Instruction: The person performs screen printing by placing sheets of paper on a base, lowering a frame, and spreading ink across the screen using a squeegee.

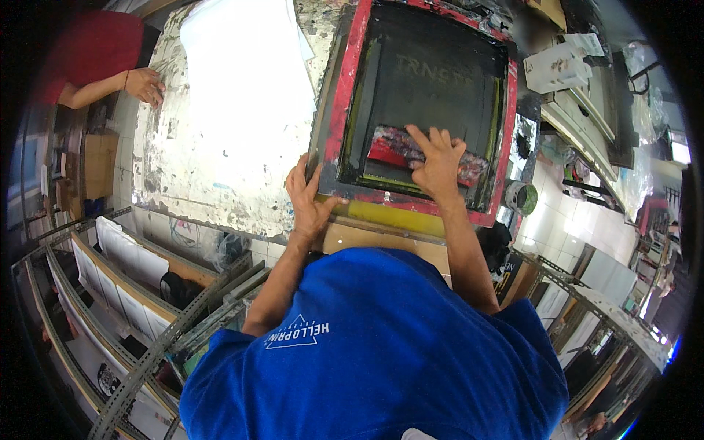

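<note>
A screen printing frame (345, 88) with red, ink-stained bars lies in front of me, its mesh dark with faint lettering. My right hand (438, 165) is closed over a squeegee (392, 149) smeared with red, black and white ink, its index finger stretched along it. The squeegee lies across the near part of the mesh. At the frame's near left corner my left hand (309, 196) grips the edge, the thumb on the near bar and the fingers at the left side. What lies under the frame is hidden.
White paper sheets (246, 73) lie on the paint-spotted table (172, 187). Another person's hand (144, 86) rests at its far left edge. A white plastic container (557, 67) stands at the right, an ink can (522, 197) nearer. Metal racks (158, 363) flank me.
</note>
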### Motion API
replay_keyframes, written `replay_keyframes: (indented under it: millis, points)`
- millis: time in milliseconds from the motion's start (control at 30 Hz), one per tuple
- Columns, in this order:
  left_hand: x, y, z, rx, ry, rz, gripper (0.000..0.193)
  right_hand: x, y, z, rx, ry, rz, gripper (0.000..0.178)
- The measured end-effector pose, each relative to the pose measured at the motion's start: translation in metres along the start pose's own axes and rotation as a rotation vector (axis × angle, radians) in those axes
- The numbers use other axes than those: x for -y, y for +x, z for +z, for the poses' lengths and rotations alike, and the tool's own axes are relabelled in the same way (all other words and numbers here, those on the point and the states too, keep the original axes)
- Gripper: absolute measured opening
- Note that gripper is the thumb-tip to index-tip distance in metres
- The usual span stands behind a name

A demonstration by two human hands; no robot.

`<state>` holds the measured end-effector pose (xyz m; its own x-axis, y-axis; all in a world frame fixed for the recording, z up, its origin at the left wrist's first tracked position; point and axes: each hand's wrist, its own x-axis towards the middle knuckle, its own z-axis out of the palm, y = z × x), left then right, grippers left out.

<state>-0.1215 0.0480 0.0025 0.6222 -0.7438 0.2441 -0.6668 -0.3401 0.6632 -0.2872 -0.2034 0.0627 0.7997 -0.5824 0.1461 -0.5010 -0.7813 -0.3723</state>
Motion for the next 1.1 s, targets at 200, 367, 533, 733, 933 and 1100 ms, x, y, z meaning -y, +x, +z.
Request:
replay_keyframes:
  millis: [200, 367, 533, 733, 933, 1100]
  points:
    - [-0.002, -0.001, -0.004, 0.017, -0.033, -0.011, 0.094, -0.052, 0.09, 0.011, -0.116, -0.08, -0.047, 0.076]
    - [-0.005, -0.001, -0.008, 0.032, -0.043, -0.02, 0.093, -0.094, 0.172, 0.019, -0.298, -0.14, -0.155, 0.077]
    - [-0.002, -0.003, -0.006, 0.041, -0.061, -0.037, 0.094, -0.126, 0.236, 0.025, -0.308, -0.202, -0.189, 0.077]
    - [-0.002, -0.003, -0.008, 0.019, -0.089, -0.012, 0.097, -0.162, 0.287, 0.006, -0.225, -0.011, -0.295, 0.063]
    - [-0.001, -0.006, -0.01, 0.099, -0.092, -0.05, 0.1, -0.129, 0.251, 0.002, -0.226, -0.152, -0.287, 0.058]
    - [-0.006, -0.01, -0.006, 0.021, -0.146, -0.114, 0.101, -0.087, 0.181, -0.007, -0.173, -0.155, -0.204, 0.059]
